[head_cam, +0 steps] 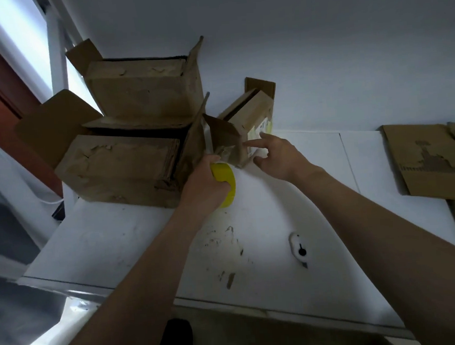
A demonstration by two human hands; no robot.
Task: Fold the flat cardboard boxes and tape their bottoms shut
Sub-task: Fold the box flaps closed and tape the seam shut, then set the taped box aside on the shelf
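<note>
The left hand grips a yellow tape roll just beside the small cardboard box, likely to seal it. The right hand steadies that box with loosely spread fingers.

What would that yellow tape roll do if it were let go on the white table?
The yellow tape roll is round and held on edge by the left hand, so it would probably roll. The white table looks smooth, so it might slide too. It shows no squashing in the grip, so likely stiff.
</note>
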